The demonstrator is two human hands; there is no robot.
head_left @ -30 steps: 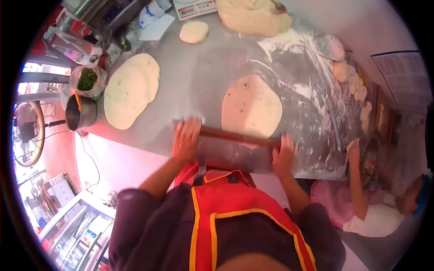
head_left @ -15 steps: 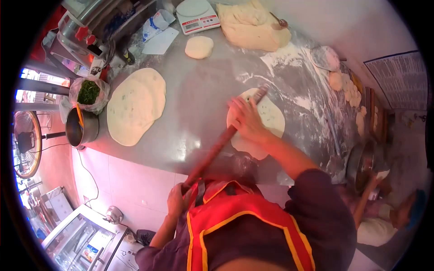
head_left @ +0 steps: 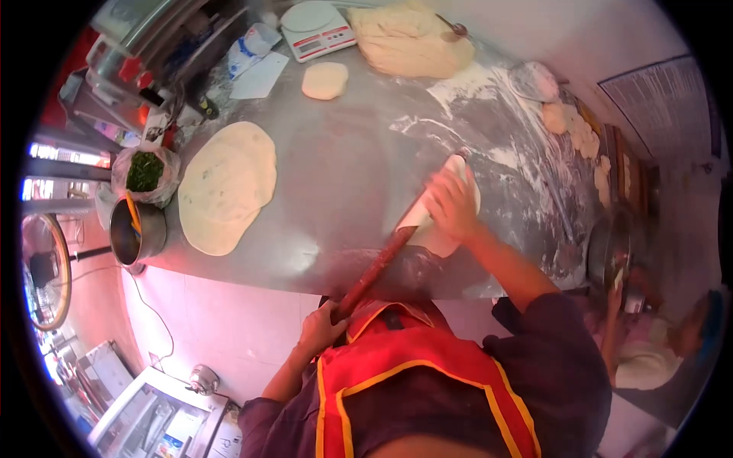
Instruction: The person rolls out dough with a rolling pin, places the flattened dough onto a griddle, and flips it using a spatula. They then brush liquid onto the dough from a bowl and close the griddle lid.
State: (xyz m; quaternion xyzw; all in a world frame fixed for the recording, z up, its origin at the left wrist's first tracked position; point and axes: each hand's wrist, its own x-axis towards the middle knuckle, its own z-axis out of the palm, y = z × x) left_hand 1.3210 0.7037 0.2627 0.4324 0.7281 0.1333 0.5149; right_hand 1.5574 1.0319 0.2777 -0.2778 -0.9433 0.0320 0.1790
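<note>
Smooth grey tabletop (head_left: 328,183), streaked with powdery white flour (head_left: 456,95) beyond my right hand. My left hand (head_left: 321,328) grips the near end of a long brown wooden rolling pin (head_left: 376,269). My right hand (head_left: 452,204) lies over a thin, pale dough sheet (head_left: 438,243) partly wrapped round the pin's far part; its fingers curve, closure underneath hidden. Risk, I judge: uneven palm pressure could crease or tear the sheet. Well left of my right hand: flat, soft-looking, irregular oval dough (head_left: 227,183), faintly speckled.
</note>
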